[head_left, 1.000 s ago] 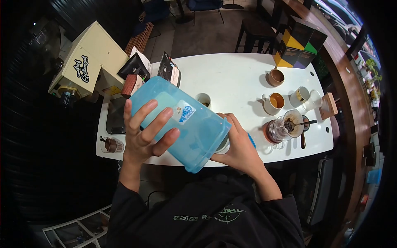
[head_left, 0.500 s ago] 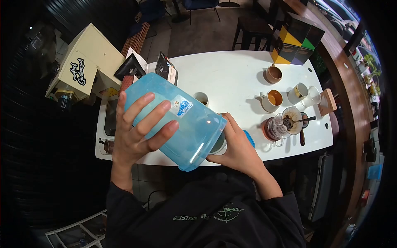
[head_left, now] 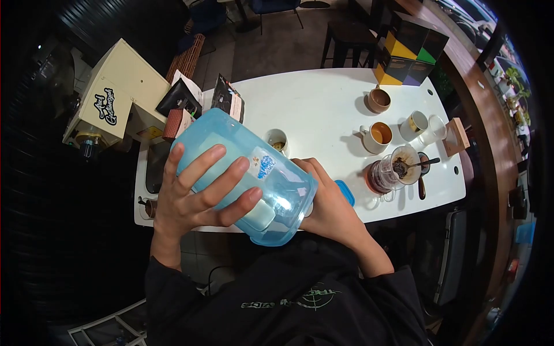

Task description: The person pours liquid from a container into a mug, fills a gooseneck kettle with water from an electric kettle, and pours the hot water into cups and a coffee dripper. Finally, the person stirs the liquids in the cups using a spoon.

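Observation:
My left hand (head_left: 199, 199) grips a translucent blue plastic container (head_left: 231, 138), its fingers spread across the side near a small blue-and-white sticker (head_left: 262, 163). The container is tilted, its mouth end low toward my right hand (head_left: 334, 210). That hand curls round a pale cup (head_left: 310, 211), mostly hidden behind the container's lower end. Whether anything is flowing out cannot be seen. Just beyond the container stands a white mug (head_left: 277, 138) with something small at its bottom. A blue lid (head_left: 345, 193) lies on the table right of my right hand.
On the white table (head_left: 323, 92) stand a brown cup (head_left: 378, 100), an orange-lined mug (head_left: 378, 137), more cups, and a glass server (head_left: 378, 177) with a coffee dripper (head_left: 406, 164) and spoon. A cream grinder (head_left: 115, 92) and coffee bags (head_left: 228, 98) are left; boxes (head_left: 411, 49) stand behind.
The container has shifted slightly toward me and right, showing more of the white mug behind it. The cup in my right hand is now more hidden. Both hands keep their hold.

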{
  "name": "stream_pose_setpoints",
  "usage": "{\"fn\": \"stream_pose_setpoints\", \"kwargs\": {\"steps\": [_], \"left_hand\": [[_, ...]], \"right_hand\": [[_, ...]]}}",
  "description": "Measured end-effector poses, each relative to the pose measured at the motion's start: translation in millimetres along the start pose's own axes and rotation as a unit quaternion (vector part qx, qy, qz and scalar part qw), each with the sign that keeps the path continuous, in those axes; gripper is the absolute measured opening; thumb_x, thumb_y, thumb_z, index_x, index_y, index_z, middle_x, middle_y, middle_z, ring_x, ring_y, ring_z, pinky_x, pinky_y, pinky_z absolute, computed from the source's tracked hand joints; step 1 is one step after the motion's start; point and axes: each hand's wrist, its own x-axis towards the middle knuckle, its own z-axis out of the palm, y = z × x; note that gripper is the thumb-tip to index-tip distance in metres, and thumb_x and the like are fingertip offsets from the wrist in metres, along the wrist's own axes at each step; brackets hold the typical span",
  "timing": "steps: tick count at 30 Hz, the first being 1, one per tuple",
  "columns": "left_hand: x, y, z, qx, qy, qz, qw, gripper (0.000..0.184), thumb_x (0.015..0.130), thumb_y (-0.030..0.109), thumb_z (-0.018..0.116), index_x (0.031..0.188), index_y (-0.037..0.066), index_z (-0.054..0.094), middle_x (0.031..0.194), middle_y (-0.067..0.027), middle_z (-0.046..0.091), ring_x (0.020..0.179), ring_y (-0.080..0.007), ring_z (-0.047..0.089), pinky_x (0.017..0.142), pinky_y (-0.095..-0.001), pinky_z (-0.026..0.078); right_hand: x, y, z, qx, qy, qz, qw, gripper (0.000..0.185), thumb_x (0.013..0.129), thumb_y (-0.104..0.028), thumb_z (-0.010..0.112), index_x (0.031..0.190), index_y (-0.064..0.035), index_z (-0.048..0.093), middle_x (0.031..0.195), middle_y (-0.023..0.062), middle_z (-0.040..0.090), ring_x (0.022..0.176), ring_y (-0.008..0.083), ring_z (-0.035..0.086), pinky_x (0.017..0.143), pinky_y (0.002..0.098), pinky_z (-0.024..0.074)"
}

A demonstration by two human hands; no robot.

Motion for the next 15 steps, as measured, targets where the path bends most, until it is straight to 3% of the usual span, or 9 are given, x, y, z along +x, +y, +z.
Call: {"fn": "stream_pose_setpoints", "kwargs": {"steps": [2,4,5,7,15], "left_hand": [[-1.1,2.7,-0.7,-0.003,0.012,0.012,1.0,0.082,0.063,0.031,0.09,0.13,0.041,0.044,0.135,0.0124,0.047,0.133,-0.0193,0.043,0.124,-0.0509,0.02],[2.2,4.7,-2.1,-0.024,-0.005,-0.028,0.999,0.092,0.05,0.012,0.093,0.124,0.038,0.044,0.133,0.0089,0.049,0.13,-0.023,0.047,0.122,-0.0528,0.024],[1.5,4.0,-1.3,-0.025,-0.005,-0.027,0.999,0.092,0.05,0.012,0.093,0.124,0.038,0.044,0.133,0.0089,0.049,0.13,-0.023,0.047,0.122,-0.0528,0.024],[-1.3,2.5,0.4,-0.001,0.006,0.0,1.0,0.082,0.063,0.032,0.09,0.13,0.042,0.044,0.134,0.0123,0.048,0.132,-0.0191,0.043,0.124,-0.051,0.021],[-3.5,3.3,1.9,-0.02,-0.002,-0.042,0.999,0.086,0.062,0.027,0.091,0.131,0.042,0.043,0.135,0.012,0.048,0.132,-0.0199,0.044,0.122,-0.0519,0.024]], "right_hand": [[-1.1,0.5,1.2,-0.001,-0.007,-0.004,1.0,0.088,0.066,-0.018,0.084,0.138,0.0023,0.037,0.129,0.0193,0.047,0.108,0.0413,0.06,0.088,0.0452,0.0532],[-1.7,0.6,1.9,0.005,0.002,0.006,1.0,0.088,0.066,-0.017,0.084,0.138,0.0014,0.037,0.128,0.019,0.047,0.108,0.041,0.06,0.088,0.0451,0.0533],[-1.6,0.8,1.6,0.005,0.003,0.007,1.0,0.088,0.066,-0.017,0.084,0.138,0.0014,0.037,0.128,0.019,0.047,0.108,0.041,0.06,0.088,0.0451,0.0533],[-1.8,0.8,1.6,0.014,-0.002,0.002,1.0,0.088,0.065,-0.016,0.084,0.138,0.0015,0.037,0.128,0.0191,0.047,0.108,0.0411,0.06,0.088,0.0453,0.0531],[-5.0,-4.0,-0.5,0.008,-0.008,0.017,1.0,0.088,0.067,-0.019,0.084,0.139,0.0006,0.037,0.128,0.019,0.048,0.108,0.0406,0.059,0.088,0.0451,0.0525]]}}
